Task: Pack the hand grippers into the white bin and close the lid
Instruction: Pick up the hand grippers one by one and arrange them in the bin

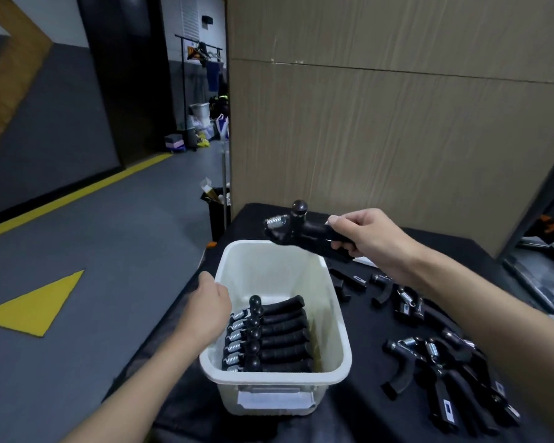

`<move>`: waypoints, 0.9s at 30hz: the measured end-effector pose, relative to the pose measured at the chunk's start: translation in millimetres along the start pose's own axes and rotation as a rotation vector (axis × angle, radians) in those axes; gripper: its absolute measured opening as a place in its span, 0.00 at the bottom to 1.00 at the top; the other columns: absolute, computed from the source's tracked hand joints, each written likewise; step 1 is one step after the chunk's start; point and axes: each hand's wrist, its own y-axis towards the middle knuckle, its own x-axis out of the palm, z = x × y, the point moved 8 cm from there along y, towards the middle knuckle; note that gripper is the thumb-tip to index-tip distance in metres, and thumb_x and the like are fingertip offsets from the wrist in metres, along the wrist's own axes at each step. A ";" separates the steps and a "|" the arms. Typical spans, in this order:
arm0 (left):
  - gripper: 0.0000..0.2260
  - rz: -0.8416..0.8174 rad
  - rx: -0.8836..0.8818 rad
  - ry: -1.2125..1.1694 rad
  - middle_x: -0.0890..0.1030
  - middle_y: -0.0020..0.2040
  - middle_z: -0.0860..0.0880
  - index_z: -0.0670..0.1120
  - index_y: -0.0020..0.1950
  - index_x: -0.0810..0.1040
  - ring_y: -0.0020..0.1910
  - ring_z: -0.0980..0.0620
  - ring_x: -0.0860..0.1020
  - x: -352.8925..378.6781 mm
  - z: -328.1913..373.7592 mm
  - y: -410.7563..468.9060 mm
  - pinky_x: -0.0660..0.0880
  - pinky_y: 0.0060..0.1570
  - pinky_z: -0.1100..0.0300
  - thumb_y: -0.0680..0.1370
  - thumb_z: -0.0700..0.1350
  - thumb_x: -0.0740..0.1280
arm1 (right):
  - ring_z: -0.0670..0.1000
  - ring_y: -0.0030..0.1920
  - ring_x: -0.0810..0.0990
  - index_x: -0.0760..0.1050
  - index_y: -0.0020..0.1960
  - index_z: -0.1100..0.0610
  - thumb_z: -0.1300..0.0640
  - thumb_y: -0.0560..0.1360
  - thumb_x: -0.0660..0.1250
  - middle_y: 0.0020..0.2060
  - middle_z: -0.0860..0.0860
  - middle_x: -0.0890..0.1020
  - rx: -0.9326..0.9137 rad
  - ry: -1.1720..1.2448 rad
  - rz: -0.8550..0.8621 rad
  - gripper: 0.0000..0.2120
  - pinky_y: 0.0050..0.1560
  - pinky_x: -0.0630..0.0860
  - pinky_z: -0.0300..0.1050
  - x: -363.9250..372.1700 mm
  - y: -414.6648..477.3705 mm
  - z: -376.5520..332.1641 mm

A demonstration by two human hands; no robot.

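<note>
Black hand gripper [304, 233] in right grip [365, 238], over white bin [269, 270] far rim

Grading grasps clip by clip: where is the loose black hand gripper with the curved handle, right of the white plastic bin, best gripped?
Probably by the curved handle of that black hand gripper, coming from above on the white bin's side: the handle's free end sticks out over black cloth, while the spring end lies among neighbouring grippers.
</note>
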 end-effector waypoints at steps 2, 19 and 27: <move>0.10 -0.024 -0.003 -0.021 0.69 0.35 0.44 0.40 0.48 0.63 0.31 0.45 0.68 2.4 -0.1 -0.1 0.69 0.34 0.52 0.82 0.45 0.48 | 0.46 0.34 0.76 0.84 0.46 0.61 0.52 0.79 0.65 0.34 0.52 0.81 0.008 -0.126 -0.082 0.14 0.37 0.73 0.40 22.2 6.5 -7.4; 0.08 -0.046 -0.012 -0.065 0.68 0.35 0.47 0.41 0.48 0.63 0.30 0.48 0.65 0.1 2.9 -5.3 0.66 0.32 0.54 0.82 0.44 0.49 | 0.51 0.28 0.68 0.74 0.40 0.61 0.57 0.78 0.60 0.32 0.55 0.78 0.204 -0.634 -0.221 0.11 0.30 0.65 0.41 119.4 61.2 39.4; 0.09 -0.038 -0.003 -0.058 0.68 0.34 0.48 0.41 0.48 0.64 0.29 0.50 0.65 -1.5 3.5 -6.1 0.64 0.31 0.55 0.83 0.45 0.49 | 0.56 0.35 0.73 0.75 0.36 0.62 0.60 0.77 0.60 0.34 0.57 0.80 0.324 -0.633 -0.262 0.13 0.38 0.70 0.44 139.7 73.1 84.1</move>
